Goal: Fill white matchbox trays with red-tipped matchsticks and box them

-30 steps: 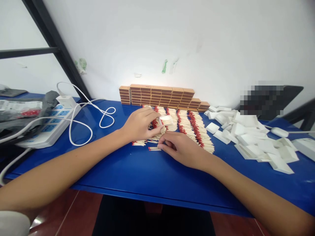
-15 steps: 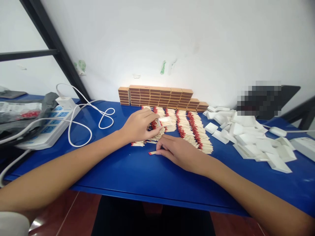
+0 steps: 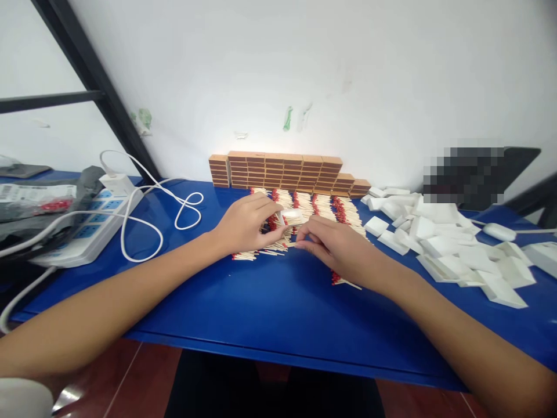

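Observation:
My left hand (image 3: pixel 250 223) grips a small white matchbox tray (image 3: pixel 291 217) between thumb and fingers, above rows of red-tipped matches. Just right of the tray, my right hand (image 3: pixel 339 247) has thumb and forefinger pinched together around a match (image 3: pixel 290 244), whose pale stick shows at the fingertips. Several rows of loose matches (image 3: pixel 322 204) lie under and behind both hands. Behind them, against the wall, stand stacked brown matchboxes (image 3: pixel 282 171). A heap of white trays (image 3: pixel 452 241) lies to the right.
On the blue table (image 3: pixel 243 313), a white power strip (image 3: pixel 93 226) with a cable (image 3: pixel 162 229) sits at the left beside a plastic-wrapped package (image 3: pixel 43 200). A dark tablet-like object (image 3: pixel 520 165) leans at the back right, near a white mouse-shaped item (image 3: pixel 499 232).
My right hand has moved up and to the right, from the bare table front towards the tray. Some matches at its lower right now lie shifted forward. My left hand has stayed put with the tray.

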A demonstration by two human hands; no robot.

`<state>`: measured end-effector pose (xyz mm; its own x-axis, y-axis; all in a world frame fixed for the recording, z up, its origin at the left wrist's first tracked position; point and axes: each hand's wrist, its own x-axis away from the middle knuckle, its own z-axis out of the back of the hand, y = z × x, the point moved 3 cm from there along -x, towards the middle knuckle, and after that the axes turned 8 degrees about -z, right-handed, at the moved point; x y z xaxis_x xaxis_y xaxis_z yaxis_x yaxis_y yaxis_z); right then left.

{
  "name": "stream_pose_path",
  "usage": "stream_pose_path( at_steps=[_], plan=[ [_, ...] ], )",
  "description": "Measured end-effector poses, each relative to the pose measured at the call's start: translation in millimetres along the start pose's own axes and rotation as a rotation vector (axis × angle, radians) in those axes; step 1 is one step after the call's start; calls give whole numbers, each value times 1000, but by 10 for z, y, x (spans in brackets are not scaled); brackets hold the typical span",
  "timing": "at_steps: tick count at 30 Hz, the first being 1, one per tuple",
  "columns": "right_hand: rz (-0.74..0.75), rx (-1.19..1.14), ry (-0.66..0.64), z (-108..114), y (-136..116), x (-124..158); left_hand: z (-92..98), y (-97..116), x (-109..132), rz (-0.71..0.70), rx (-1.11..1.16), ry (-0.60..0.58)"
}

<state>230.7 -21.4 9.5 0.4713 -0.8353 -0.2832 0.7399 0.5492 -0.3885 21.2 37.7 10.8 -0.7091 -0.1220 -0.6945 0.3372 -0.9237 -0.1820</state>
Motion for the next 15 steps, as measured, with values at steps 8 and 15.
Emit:
stream_pose_path(
  at_steps=[8,15],
  plan=[
    [-25,38,138,211,194,-55,-10,-5,0,-2,21,-17],
    [-24,29,194,212,228,-66,-20,70,-11,-42,147,-34]
  ],
)
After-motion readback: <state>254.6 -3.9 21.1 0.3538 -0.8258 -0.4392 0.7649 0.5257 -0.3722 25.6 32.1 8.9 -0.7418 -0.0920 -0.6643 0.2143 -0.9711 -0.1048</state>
